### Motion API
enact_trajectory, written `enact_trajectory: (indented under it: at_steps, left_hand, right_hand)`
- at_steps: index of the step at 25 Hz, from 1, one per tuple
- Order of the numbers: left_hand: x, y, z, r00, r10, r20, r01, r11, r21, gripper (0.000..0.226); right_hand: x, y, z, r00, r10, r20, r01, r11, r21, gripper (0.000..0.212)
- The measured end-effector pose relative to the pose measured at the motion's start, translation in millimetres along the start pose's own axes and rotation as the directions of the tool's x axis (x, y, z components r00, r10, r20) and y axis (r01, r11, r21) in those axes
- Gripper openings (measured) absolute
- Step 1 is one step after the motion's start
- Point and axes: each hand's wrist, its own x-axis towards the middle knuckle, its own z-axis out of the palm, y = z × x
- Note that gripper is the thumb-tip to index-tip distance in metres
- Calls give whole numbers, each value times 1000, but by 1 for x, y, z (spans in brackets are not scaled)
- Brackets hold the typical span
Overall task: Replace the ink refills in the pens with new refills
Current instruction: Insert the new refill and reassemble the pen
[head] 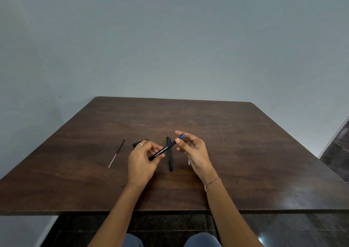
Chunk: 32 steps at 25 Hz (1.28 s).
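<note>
We hold a black printed pen barrel (162, 150) slanting above the dark wooden table (245, 142): left hand (140, 161) closed on its lower near end, right hand (194, 150) pinching the blue tip (182, 136) at the far, upper end

A dark brown wooden table (188, 118) with rounded far corners stands against a plain grey-blue wall (170, 38) in soft, even light. Glossy dark stone floor (283, 229) shows below the table's near edge and at far right, catching a small glint.
</note>
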Motion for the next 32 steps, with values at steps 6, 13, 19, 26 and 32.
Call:
enact_trajectory:
  at_steps: [6, 13, 19, 26, 32]
  left_hand:
    - [1, -1, 1, 1000, 6, 0, -6, 1000, 13, 27]
    - [1, -1, 1, 1000, 11, 12, -11, 1000, -3, 28]
    - [1, -1, 1, 1000, 8, 1, -8, 1000, -5, 27]
    - [-1, 0, -1, 999, 34, -2, -34, 999, 18, 27]
    - [-3, 0, -1, 998, 57, 15, -58, 998, 6, 30]
  right_hand:
    - [0, 2, -2, 997, -42, 61, 35, 994, 101, 34]
    - [2, 2, 0, 1000, -11, -12, 12, 999, 45, 24]
    - [1, 3, -1, 997, -49, 56, 44, 995, 92, 33]
    - [1, 2, 0, 998, -61, 11, 60, 995, 78, 23]
    - [1, 0, 0, 997, -74, -37, 77, 995, 66, 19]
